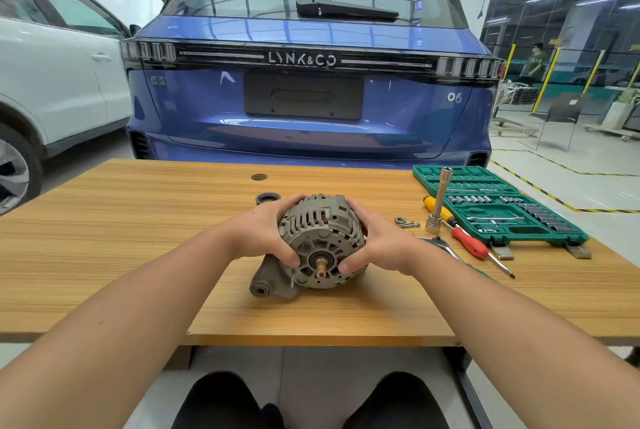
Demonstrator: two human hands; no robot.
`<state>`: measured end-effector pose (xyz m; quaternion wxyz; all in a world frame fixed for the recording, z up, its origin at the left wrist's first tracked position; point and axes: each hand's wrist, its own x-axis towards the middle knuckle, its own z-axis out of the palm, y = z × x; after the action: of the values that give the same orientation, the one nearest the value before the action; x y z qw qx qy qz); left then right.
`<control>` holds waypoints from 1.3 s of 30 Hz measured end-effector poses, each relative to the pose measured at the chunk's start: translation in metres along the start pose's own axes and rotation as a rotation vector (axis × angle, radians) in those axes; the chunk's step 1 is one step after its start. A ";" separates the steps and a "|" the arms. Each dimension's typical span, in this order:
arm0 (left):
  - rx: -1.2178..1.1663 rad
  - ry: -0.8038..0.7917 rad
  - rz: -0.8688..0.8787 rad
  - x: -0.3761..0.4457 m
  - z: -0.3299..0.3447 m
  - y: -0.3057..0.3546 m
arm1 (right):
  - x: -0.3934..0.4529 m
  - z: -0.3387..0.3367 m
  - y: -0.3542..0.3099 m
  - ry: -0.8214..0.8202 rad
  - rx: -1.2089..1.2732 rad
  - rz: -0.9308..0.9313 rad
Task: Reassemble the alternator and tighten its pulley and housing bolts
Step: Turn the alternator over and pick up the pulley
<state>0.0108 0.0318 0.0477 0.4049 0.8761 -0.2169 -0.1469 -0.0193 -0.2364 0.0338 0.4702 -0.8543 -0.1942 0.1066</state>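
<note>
Both forearms extend forward over the near edge of the wooden table (138,220) and converge at its middle. The left hand (265,232) cups the left side of the alternator (320,241), fingers curled over the top of the housing and thumb pressed against the front face beside the shaft (320,270). The right hand (375,238) mirrors it on the right side, fingers wrapped over the top rear edge and thumb on the lower front face. The alternator rests on the table, held between both hands, with its bare shaft pointing toward the person and its mounting lug at lower left. The pulley (267,198) lies separately just behind the left hand. To the right lie loose bolts (406,222), an upright socket extension (438,201), a red-handled screwdriver (474,245) and an open green socket set (498,208).
</note>
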 end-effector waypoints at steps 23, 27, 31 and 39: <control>0.332 0.057 0.069 0.001 0.012 0.018 | 0.015 -0.009 -0.055 -0.022 -0.598 0.063; 0.503 0.100 0.122 -0.003 0.019 0.024 | -0.006 -0.003 -0.045 0.051 -0.618 0.026; 0.662 0.153 0.231 -0.008 0.029 0.028 | -0.026 0.008 -0.028 0.142 -0.622 -0.064; 0.759 0.216 0.281 -0.010 0.031 0.027 | -0.029 0.014 -0.021 0.205 -0.642 -0.140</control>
<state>-0.0188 0.0012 0.0498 0.0900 0.9353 -0.3292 0.0930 -0.0560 -0.2277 0.0441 0.2005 -0.9496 -0.2277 -0.0788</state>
